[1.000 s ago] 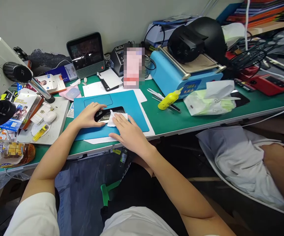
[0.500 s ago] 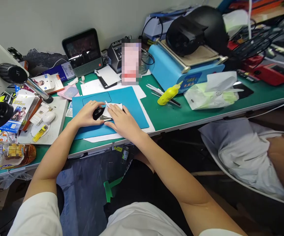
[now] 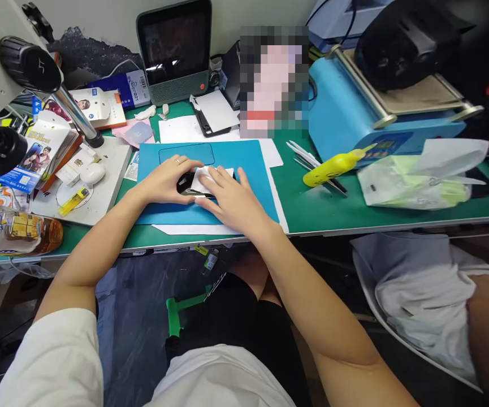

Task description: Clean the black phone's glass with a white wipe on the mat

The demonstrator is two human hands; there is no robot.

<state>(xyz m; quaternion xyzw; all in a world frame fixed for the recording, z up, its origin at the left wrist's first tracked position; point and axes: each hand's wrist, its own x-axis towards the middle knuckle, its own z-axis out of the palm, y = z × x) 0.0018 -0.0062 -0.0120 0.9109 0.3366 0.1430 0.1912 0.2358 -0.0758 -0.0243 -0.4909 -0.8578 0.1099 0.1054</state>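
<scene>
A black phone (image 3: pixel 184 184) with a shiny surface lies on a blue mat (image 3: pixel 252 169), mostly covered by my hands. My left hand (image 3: pixel 168 180) curves round its left end, thumb on the near side and fingers on the far side. A folded white tissue (image 3: pixel 200 179) is pressed on the phone under the fingers of my right hand (image 3: pixel 236 199). The right thumb stretches left along the phone's near edge, close to the left thumb. The phone's right end is hidden under my right hand.
Right of the mat lie tweezers, a yellow squeeze bottle (image 3: pixel 331 168) and a tissue pack (image 3: pixel 414 183), before a blue machine (image 3: pixel 346 113). A microscope stand (image 3: pixel 72 107), boxes and a drink bottle (image 3: pixel 19 229) are at left. Behind stands a screen (image 3: pixel 175 51). Another person sits at right.
The tissue under my right hand has shifted left along the phone. My left hand keeps its hold at the phone's left end. The camera view has turned and come closer to the bench.
</scene>
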